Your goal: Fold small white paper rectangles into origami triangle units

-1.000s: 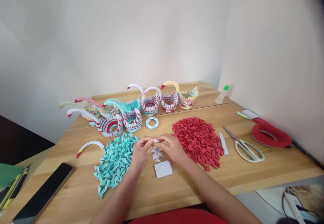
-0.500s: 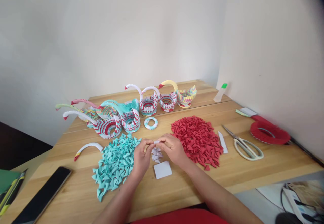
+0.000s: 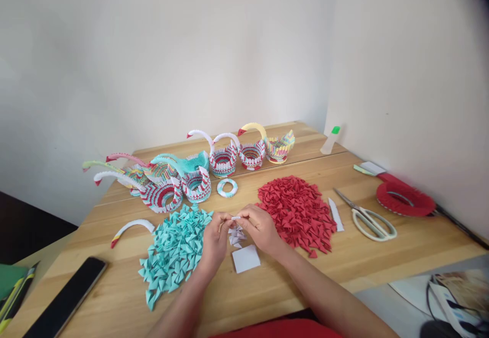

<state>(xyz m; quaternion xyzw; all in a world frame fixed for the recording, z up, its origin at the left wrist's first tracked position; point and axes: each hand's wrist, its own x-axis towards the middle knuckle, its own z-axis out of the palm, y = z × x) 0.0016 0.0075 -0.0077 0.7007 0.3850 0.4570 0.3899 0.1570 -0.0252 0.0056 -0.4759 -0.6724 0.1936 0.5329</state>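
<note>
Between the fingertips of my left hand [image 3: 216,238] and my right hand [image 3: 261,227] is a small white piece of paper [image 3: 236,218], pinched from both sides. The fingers hide most of its shape. Just below it lies a small heap of folded white paper pieces [image 3: 237,237], partly behind my hands. Nearer to me rests a stack of white paper sheets [image 3: 246,258]. A pile of folded turquoise paper triangles [image 3: 173,249] spreads beside my left hand. To the right of my right hand is a pile of red paper triangles [image 3: 298,213].
Several folded-paper swans [image 3: 162,195] stand toward the back, behind a white-and-turquoise paper ring [image 3: 227,188]. A loose swan neck [image 3: 132,226] and a phone [image 3: 66,297] lie left. Scissors [image 3: 372,221], a white strip [image 3: 336,215], a red paper ring [image 3: 405,199] and a glue bottle [image 3: 330,140] are right.
Both hands stay together on the small white paper, with only a slight shift of the fingers. The whole view has moved a little.
</note>
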